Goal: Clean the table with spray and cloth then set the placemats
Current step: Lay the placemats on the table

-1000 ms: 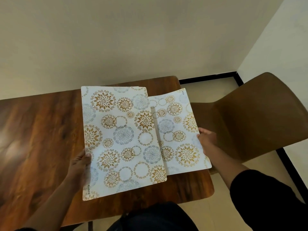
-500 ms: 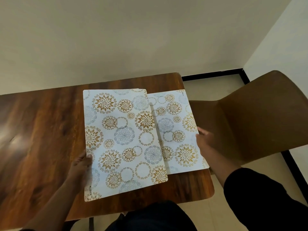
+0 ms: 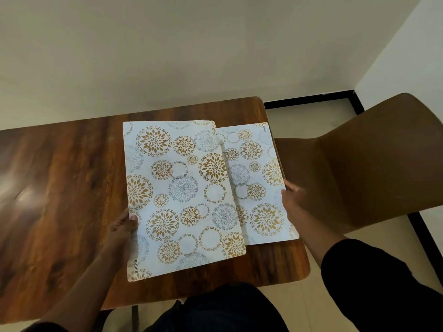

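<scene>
Placemats patterned with gold and grey floral circles on white sit at the wooden table's [image 3: 60,188] right end. The left hand [image 3: 122,232] pinches the stack of placemats [image 3: 177,195], thumb on top, partly covering the single placemat [image 3: 260,188], whose right edge the right hand [image 3: 293,200] grips. "KUBER" is printed at both mats' corners. A brown chair [image 3: 359,164] is cut off at right.

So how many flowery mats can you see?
2 for sure. The left hand holds a mat over the table; extra edges at its top hint at more stacked beneath. The right hand holds a second mat, partly tucked under it.
</scene>
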### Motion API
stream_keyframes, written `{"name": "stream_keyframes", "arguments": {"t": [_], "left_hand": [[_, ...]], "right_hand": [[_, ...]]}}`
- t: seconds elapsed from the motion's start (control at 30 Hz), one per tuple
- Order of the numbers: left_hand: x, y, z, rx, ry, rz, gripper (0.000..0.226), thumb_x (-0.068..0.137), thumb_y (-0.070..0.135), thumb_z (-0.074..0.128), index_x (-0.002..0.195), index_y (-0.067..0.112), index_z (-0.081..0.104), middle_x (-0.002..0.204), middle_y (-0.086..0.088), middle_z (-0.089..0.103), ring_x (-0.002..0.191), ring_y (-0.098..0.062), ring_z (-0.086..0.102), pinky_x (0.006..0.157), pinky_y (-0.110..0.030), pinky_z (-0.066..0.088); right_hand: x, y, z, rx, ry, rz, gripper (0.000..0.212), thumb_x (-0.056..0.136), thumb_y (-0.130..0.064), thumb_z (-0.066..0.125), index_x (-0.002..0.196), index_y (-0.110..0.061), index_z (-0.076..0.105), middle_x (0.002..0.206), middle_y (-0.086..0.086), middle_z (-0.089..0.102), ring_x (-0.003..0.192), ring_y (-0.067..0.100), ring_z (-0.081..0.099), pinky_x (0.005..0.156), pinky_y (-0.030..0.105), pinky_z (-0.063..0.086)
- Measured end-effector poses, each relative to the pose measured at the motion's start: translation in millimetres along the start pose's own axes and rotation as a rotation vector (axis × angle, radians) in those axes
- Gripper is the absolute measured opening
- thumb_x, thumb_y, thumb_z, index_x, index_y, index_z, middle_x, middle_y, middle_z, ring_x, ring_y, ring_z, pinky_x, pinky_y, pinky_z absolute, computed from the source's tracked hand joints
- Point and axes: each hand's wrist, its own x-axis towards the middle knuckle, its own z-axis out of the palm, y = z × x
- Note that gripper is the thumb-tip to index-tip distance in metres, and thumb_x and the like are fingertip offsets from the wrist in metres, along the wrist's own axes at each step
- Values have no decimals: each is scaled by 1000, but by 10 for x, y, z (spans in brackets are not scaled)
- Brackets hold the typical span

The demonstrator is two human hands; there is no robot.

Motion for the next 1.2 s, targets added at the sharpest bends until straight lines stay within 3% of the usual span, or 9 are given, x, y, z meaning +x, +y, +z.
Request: {"name": "stream_keyframes", "arguments": {"t": [0.13, 0.37, 0.5, 0.57, 0.73, 0.83, 0.93, 1.1, 1.2], "left_hand": [[35, -41, -21, 9, -7, -4, 35, 112, 15, 48, 143, 17, 62, 136, -16, 71, 106, -39, 77, 89, -59, 62], [63, -52, -50, 3, 25, -19, 37, 111, 17, 49, 146, 20, 60, 138, -13, 71, 121, -46, 68, 89, -55, 64], [21, -25, 15, -28, 17, -4, 38, 112, 10, 45, 148, 14, 58, 134, -13, 73, 106, -37, 74, 82, -50, 66], [19, -26, 16, -38, 14, -5, 39, 112, 10, 45, 149, 14, 57, 136, -14, 72, 107, -37, 74, 83, -50, 66], [4, -38, 2, -54, 8, -21, 38, 112, 13, 46, 148, 16, 58, 138, -14, 71, 112, -39, 73, 85, -53, 65], [-22, -46, 31, -60, -11, -19, 38, 112, 12, 45, 148, 14, 57, 137, -14, 71, 103, -35, 77, 81, -50, 67], [-56, -54, 56, -61, -14, -15, 39, 113, 11, 44, 149, 15, 57, 136, -14, 71, 105, -36, 76, 83, -49, 66], [-84, -39, 56, -78, -2, -21, 38, 112, 10, 43, 148, 12, 56, 138, -17, 69, 104, -35, 76, 80, -48, 67], [-95, -41, 61, -82, 0, -20, 38, 113, 10, 43, 149, 10, 56, 138, -18, 69, 98, -32, 78, 78, -47, 67]], "right_hand": [[19, -1, 17, -5, 3, -10, 43, 99, 0, 58, 137, -19, 67, 122, 7, 74, 61, 11, 64, 43, 19, 48], [38, 7, 11, -32, -6, -29, 43, 101, -1, 56, 139, -18, 65, 125, 8, 73, 58, 9, 60, 37, 15, 42], [60, 23, 18, -28, 20, -10, 44, 100, -1, 58, 138, -22, 66, 114, 5, 76, 50, 9, 56, 39, 18, 42], [62, 24, 5, -33, 13, -11, 44, 101, 0, 57, 139, -21, 65, 103, 3, 76, 49, 8, 52, 37, 17, 40], [63, -2, 18, -14, -6, -38, 44, 100, 5, 55, 140, -12, 63, 129, 13, 70, 64, 9, 61, 45, 14, 49], [77, 5, 6, -31, -12, -40, 44, 101, 3, 55, 140, -15, 63, 128, 13, 71, 61, 11, 59, 49, 19, 49], [97, 22, -10, -54, -11, -45, 44, 102, 2, 54, 141, -15, 62, 127, 13, 71, 59, 12, 57, 40, 14, 44], [116, 4, 23, -74, 3, -61, 43, 102, 2, 54, 141, -14, 63, 134, 12, 68, 65, 6, 58, 56, 18, 50], [127, 15, 20, -91, -2, -67, 42, 102, 0, 55, 141, -17, 63, 130, 11, 69, 68, 15, 64, 62, 27, 54]]}}
